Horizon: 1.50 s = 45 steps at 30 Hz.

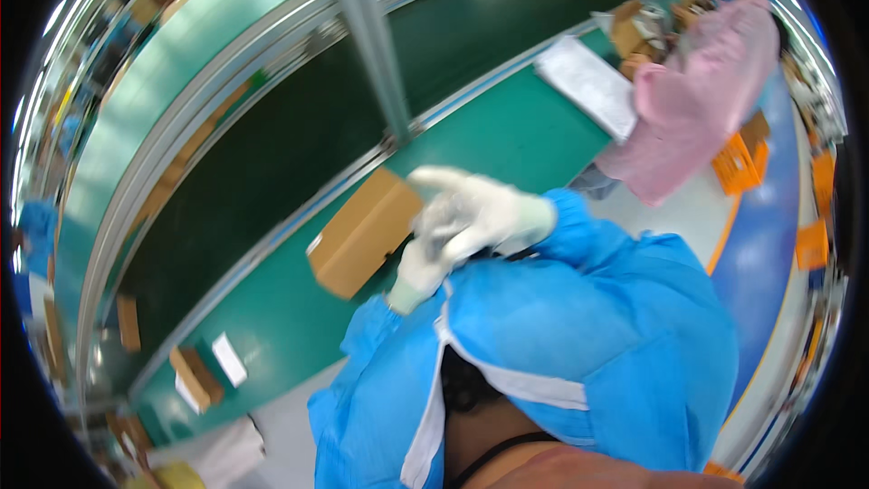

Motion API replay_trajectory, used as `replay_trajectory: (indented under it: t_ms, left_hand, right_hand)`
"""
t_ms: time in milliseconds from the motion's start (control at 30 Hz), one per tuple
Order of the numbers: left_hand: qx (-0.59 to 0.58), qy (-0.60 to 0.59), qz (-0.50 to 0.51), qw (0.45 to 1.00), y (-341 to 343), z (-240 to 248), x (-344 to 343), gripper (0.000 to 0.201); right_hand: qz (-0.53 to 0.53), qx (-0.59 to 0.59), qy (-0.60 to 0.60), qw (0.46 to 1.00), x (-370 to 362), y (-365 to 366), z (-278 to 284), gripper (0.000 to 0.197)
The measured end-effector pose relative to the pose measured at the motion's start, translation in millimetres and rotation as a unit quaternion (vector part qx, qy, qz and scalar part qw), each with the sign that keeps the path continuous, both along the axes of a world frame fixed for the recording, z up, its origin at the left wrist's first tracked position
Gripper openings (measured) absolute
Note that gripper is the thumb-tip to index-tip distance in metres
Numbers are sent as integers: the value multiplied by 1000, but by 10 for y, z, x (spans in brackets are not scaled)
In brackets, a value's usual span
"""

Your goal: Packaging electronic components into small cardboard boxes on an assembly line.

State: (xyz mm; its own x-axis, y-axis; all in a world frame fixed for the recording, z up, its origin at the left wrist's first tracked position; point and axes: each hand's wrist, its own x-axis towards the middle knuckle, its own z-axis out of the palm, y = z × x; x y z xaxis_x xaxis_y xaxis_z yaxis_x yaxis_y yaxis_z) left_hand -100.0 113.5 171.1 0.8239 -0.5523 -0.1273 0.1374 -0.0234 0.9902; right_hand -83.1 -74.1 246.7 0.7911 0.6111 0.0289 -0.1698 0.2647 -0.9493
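Both my hands wear white gloves and come together in front of my chest, at the near edge of the green bench. My right hand [498, 213] is uppermost, with its fingers curled and its forefinger reaching left. Below it, my left hand [421, 273] is bent inward, its fingers partly covered. Between them is a small greyish, shiny thing [444, 217], too blurred to name, and both hands close round it. A brown cardboard box [362, 231] lies on the bench just left of my hands, its corner close to my fingers.
Beyond the green bench [507, 113] runs a dark conveyor belt [272, 136], with a metal post [371, 45] at its near rail. A co-worker in pink [697, 91] stands at right beside a white stack [588, 81]. An open carton [196, 378] and white card [229, 359] lie left.
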Motion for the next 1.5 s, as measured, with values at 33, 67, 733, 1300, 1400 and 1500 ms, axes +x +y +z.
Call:
replay_trajectory:
  t_ms: [33,67,733,1300,1400,1500]
  left_hand:
    - [68,5,-16,998,-27,80,-7,43]
    - [61,-4,-36,997,-45,18,-18,43]
    - [-126,44,8,991,-150,102,185,44]
    - [249,-136,95,954,372,311,-281,68]
    - [142,20,507,850,841,322,-536,50]
    - [77,280,540,790,1172,-227,-592,79]
  right_hand:
    - [-3,-63,-66,996,43,25,-49,74]
    - [-2,-73,-63,995,64,60,-8,56]
    - [-73,-192,75,976,135,-185,-683,24]
    - [-134,-74,30,988,-151,-168,-565,55]
    - [-177,-57,14,983,-22,-365,-482,57]
    - [-165,-45,14,985,74,-384,-330,57]
